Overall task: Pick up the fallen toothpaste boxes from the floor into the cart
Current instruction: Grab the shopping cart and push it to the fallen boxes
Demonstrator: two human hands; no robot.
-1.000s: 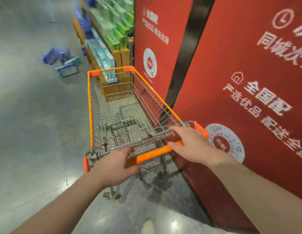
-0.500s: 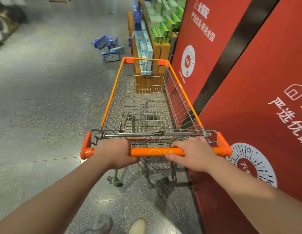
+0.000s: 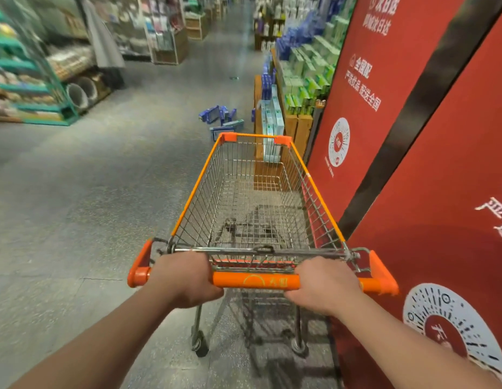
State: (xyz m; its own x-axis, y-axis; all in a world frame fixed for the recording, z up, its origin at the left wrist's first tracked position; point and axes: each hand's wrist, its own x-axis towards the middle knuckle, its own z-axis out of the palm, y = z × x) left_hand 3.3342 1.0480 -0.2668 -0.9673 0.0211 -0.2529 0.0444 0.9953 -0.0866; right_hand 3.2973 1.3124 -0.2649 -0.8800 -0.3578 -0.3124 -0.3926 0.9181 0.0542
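Gripping handle (image 3: pixel 255 280) of cart (image 3: pixel 196 186) with left hand (image 3: pixel 185 279) and right hand (image 3: pixel 322 284), fingers curled round bar. Facing toothpaste boxes (image 3: pixel 220 119) strewn on floor (image 3: pixel 103 192), upper centre of frame, beyond cart's front rim, well apart, nearer left hand.

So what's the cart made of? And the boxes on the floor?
Cart: silvery wire mesh, likely bare steel; handle and rim trim look like smooth orange plastic. Boxes: probably printed cardboard, with flat blue faces and sharp edges, though blurry.
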